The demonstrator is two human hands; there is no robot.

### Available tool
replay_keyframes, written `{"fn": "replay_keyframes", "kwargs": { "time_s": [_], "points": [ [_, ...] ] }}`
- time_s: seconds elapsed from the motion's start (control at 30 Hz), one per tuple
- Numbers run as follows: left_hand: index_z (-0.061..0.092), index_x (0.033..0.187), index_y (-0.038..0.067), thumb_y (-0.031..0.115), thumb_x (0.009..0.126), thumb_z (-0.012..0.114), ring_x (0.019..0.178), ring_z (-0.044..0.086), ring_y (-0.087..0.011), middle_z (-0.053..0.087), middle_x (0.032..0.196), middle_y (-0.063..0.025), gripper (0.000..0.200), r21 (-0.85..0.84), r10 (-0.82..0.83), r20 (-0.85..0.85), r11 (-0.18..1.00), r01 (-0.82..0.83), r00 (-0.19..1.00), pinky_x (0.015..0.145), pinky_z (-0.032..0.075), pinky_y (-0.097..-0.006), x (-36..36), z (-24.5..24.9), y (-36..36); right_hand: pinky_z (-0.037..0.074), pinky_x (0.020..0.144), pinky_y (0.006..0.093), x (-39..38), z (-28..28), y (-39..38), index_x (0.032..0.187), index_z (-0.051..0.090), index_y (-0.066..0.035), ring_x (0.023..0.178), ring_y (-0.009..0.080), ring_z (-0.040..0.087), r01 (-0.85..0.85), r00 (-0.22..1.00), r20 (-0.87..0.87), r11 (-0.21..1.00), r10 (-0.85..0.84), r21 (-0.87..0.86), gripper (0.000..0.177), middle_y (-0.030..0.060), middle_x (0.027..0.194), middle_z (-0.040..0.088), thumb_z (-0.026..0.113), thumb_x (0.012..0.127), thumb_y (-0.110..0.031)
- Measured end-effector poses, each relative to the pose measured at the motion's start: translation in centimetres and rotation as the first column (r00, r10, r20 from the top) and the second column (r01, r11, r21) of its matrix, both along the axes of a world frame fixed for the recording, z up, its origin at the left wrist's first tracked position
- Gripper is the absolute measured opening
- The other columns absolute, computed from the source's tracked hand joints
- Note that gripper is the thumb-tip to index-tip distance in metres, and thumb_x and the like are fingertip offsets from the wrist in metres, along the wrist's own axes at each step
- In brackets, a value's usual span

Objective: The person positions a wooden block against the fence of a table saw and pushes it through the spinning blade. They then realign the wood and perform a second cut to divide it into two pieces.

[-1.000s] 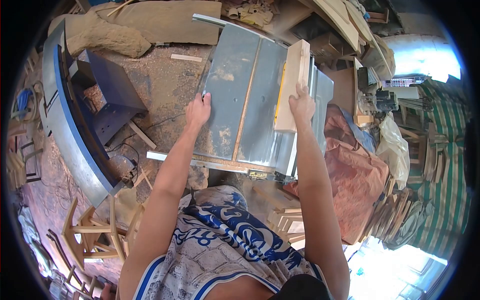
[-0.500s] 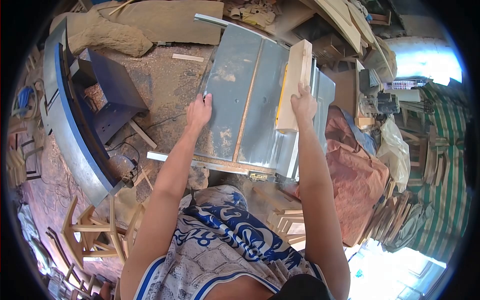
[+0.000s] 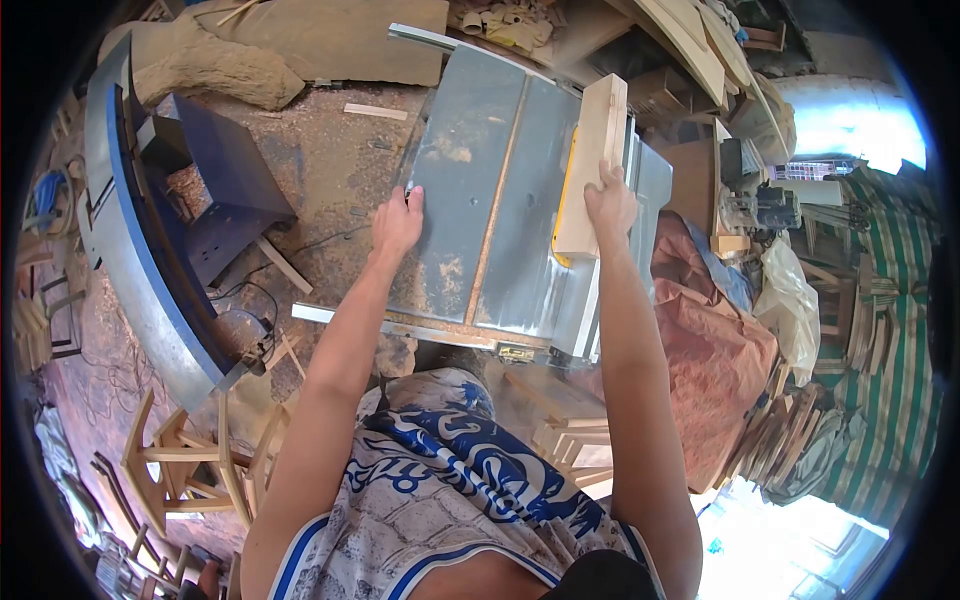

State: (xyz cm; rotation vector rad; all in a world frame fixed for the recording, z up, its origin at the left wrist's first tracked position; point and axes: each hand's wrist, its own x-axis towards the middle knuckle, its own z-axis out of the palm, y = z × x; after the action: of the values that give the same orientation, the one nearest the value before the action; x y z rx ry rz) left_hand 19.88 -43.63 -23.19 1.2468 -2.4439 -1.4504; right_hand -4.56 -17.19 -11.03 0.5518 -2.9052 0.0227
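Note:
A grey machine table [image 3: 490, 190], probably a table saw, stands in front of me, with a sawdust-filled slot running along it. My left hand [image 3: 398, 222] is closed around the table's left edge; a small dark part shows by its thumb, too small to make out. On the right half of the table lies a pale wooden block [image 3: 602, 125] beside a silver fence [image 3: 628, 150]. A yellow strip [image 3: 557, 235] shows along the block's left side. My right hand [image 3: 610, 205] grips the block's near part from above, one finger pointing forward along it.
To the left stands a blue-edged machine [image 3: 170, 280] with a curved-looking metal top. Wooden chair frames [image 3: 190, 455] are at lower left. A reddish tarp [image 3: 710, 360] covers something on the right. Large slabs [image 3: 360, 45] lie at the back, and sawdust covers the floor.
The wooden block has shifted slightly forward, away from me, with my right hand on it. My left hand stays at the table's left edge.

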Motion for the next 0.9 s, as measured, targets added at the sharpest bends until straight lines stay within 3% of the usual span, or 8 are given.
{"fn": "replay_keyframes", "kwargs": {
  "time_s": [0.9],
  "points": [
    [0.065,0.126,-0.001,0.050,0.109,0.048,0.106,0.068,-0.0555,0.074,0.106,-0.0340,0.056,0.002,0.012,-0.006,1.000,-0.012,1.000,0.093,0.051,-0.0619,0.0,0.4,0.0,0.059,0.081,0.0519,-2.6,-0.8,-0.8,0.138,0.071,-0.022,0.094,0.0402,0.075,-0.035,0.997,-0.065,0.999,0.034,-0.007,0.053,0.0109,0.128,0.066,0.067,0.085,-0.024]
  ]
}}
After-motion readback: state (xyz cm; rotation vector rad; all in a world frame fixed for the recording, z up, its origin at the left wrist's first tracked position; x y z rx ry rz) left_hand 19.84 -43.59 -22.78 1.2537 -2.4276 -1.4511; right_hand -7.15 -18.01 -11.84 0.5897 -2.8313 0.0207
